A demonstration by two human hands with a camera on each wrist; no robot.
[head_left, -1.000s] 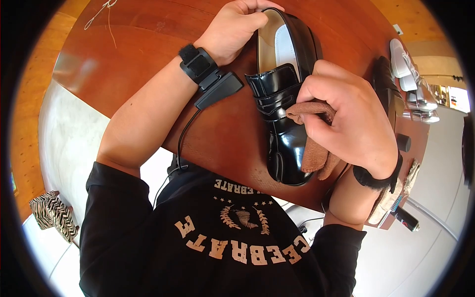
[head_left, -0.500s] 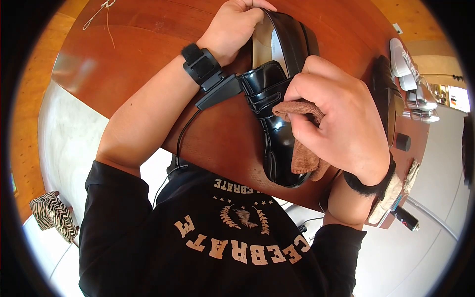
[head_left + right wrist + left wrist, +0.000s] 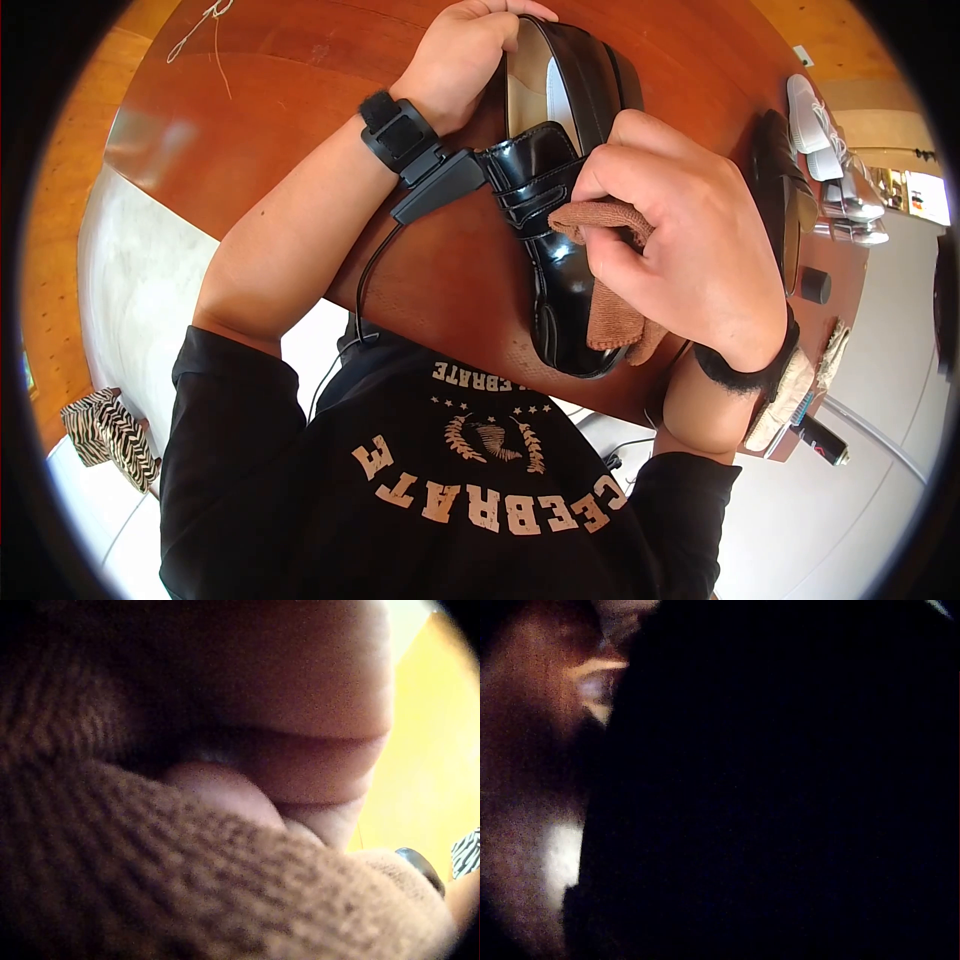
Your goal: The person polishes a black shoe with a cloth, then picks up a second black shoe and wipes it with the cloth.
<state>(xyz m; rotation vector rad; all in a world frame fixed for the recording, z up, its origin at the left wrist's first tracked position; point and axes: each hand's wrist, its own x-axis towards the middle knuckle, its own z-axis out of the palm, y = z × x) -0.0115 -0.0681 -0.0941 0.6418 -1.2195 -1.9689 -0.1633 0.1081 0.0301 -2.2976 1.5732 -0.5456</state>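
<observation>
Our right fingers [image 3: 615,185] are curled tight round a brown cloth [image 3: 612,300], pressing it against the side of a black shoe [image 3: 560,270]. Up close in the right wrist view the cloth [image 3: 187,885] fills nearly the whole frame, with a fingertip tucked into its folds. Our right hand [image 3: 690,240] covers the middle of the shoe, and the cloth hangs down past the palm beside the toe.

Our left fingers [image 3: 500,15] are wrapped over the heel end, so our left hand [image 3: 460,70] grips the shoe at its far end. The shoe is tilted on its side, opening turned to our left; we see only its pale lining inside. Its toe points towards our chest, at the near edge of the table [image 3: 300,130]. The left wrist view is almost all dark and tells us little.

Further right on the table lie a second black shoe [image 3: 780,190], white shoes [image 3: 825,150] and a small black cap [image 3: 815,286].
</observation>
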